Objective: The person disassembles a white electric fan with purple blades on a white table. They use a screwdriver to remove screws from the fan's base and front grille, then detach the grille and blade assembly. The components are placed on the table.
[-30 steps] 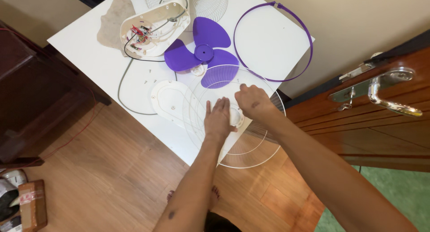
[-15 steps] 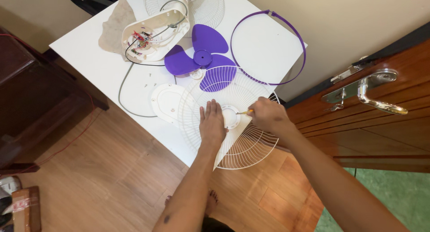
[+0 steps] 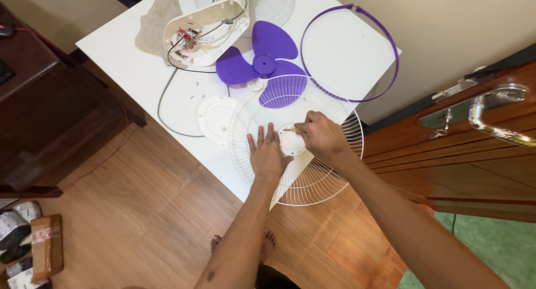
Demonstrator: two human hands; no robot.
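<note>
The left hand point(image 3: 267, 153) lies flat, fingers spread and empty, pressing on the wires of a white fan guard point(image 3: 329, 172) just left of the guard's round centre cap point(image 3: 291, 144). The right hand point(image 3: 319, 136) is curled around a small tool point(image 3: 289, 130), only a short yellowish tip of which shows, and that tip touches the top edge of the centre cap; what kind of tool it is cannot be made out.

The fan guard rests at the near corner of the white table point(image 3: 139, 71), with its lower right part hanging over the table's edge above the wooden floor point(image 3: 139, 222). Under the guard's left side lies a white oval cover plate point(image 3: 215, 117). Just beyond the guard sits a purple three-bladed fan blade point(image 3: 268, 57), one blade showing through the wires. A purple ring point(image 3: 385, 37) lies toward the right edge of the table, part of it past the edge. At the far side stands an opened white fan housing point(image 3: 215, 21) with coloured wiring inside, a grey cord point(image 3: 162, 107) running from it toward the left edge. A few small screws point(image 3: 195, 89) are scattered near the cord. To the right stands a wooden door point(image 3: 480, 155) with a metal handle point(image 3: 497, 124).
</note>
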